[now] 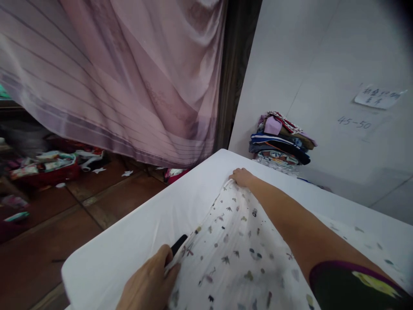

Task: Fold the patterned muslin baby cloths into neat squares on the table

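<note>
A white cloth with small printed figures (238,249) lies spread on a table covered in white (135,241). My left hand (151,280), near the bottom edge, pinches the cloth's near left edge; a small black object (178,245) sticks out beside its fingers. My right hand (241,177) reaches far forward with the arm stretched over the cloth and grips the cloth's far corner, fingers closed on the fabric.
A stack of folded clothes (280,140) stands at the table's far end against a white wall with a paper note (377,97). A pink curtain (129,77) hangs at left. Clutter and a red basket (45,170) lie on the brown floor.
</note>
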Demonstrator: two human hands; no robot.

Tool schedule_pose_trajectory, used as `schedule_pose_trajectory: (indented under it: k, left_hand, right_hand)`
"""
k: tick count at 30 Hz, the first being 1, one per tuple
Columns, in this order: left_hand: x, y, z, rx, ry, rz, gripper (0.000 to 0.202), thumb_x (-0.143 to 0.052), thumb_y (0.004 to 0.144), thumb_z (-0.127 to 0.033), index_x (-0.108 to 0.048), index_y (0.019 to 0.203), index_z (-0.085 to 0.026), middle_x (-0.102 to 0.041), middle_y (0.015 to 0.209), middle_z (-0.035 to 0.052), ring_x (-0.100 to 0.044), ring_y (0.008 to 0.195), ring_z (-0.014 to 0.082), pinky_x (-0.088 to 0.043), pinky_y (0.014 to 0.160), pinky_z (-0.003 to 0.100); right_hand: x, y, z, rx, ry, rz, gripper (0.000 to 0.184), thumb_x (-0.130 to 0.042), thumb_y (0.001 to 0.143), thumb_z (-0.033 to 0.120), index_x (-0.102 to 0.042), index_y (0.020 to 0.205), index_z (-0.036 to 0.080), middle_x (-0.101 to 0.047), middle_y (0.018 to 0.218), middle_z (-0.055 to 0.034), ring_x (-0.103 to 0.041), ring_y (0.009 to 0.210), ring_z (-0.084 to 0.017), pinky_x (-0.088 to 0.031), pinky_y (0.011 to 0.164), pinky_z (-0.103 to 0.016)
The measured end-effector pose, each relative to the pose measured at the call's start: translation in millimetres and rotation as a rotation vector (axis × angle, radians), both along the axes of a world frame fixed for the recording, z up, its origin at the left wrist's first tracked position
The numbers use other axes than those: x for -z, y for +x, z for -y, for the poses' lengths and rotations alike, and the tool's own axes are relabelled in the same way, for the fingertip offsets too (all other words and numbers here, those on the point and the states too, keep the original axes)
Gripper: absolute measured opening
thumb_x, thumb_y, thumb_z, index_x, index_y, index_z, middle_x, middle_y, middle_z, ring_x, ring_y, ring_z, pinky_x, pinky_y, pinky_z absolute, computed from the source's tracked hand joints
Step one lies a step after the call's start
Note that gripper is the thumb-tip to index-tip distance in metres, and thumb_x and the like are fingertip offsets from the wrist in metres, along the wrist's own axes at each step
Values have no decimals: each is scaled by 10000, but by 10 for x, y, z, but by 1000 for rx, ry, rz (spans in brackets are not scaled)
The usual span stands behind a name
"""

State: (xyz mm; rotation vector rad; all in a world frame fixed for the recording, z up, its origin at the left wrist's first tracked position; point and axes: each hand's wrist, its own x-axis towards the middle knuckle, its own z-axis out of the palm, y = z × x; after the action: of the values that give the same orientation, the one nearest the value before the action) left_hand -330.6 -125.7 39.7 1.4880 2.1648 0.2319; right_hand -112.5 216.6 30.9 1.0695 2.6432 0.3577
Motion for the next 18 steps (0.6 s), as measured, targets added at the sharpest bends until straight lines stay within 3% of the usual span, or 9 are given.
schedule_pose_trajectory:
  k: [4,7,10,12,15,18]
  left_hand:
    - [31,-13,16,7,40,60,252,-330,838,-369,-468,1021,-264,-634,932,16,-606,864,212,-411,734,340]
    - [97,-45,43,44,94,54,316,-340,837,-365,-477,1102,-262,-607,1078,34,-571,997,212,-400,843,359]
    - [116,-62,61,72,104,42,328,-331,839,-356,-516,1088,-249,-596,1086,45,-564,1005,207,-396,865,352]
    - [85,-55,66,93,100,41,303,-328,840,-357,-551,1013,-248,-603,1023,39,-582,942,201,-410,824,334]
    - [-4,-26,81,118,120,42,251,-338,835,-344,-563,872,-240,-602,921,24,-592,846,186,-415,743,300]
    - [-108,17,120,117,160,43,189,-354,821,-296,-529,812,-226,-598,856,14,-586,793,171,-406,687,273]
  right_hand:
    - [14,-43,11,-38,3,19,309,-466,786,103,-585,1063,171,-557,1187,-123,-388,1209,-252,-363,893,-364]
    - [-72,-15,9,-71,-4,31,268,-528,744,114,-609,995,164,-590,1150,-111,-335,1258,-255,-320,948,-382]
    - [-292,138,28,-101,-5,38,210,-577,690,119,-633,885,172,-634,1060,-93,-361,1242,-255,-270,986,-379]
    - [-486,311,77,-98,1,39,157,-585,688,148,-638,834,169,-652,990,-97,-455,1156,-251,-293,958,-350]
    - [-776,642,224,-27,24,22,184,-546,752,250,-634,890,165,-661,872,-106,-592,890,-222,-387,790,-302]
    - [-1020,1000,454,25,27,-6,254,-532,774,309,-616,983,192,-659,826,-77,-599,758,-187,-393,666,-255]
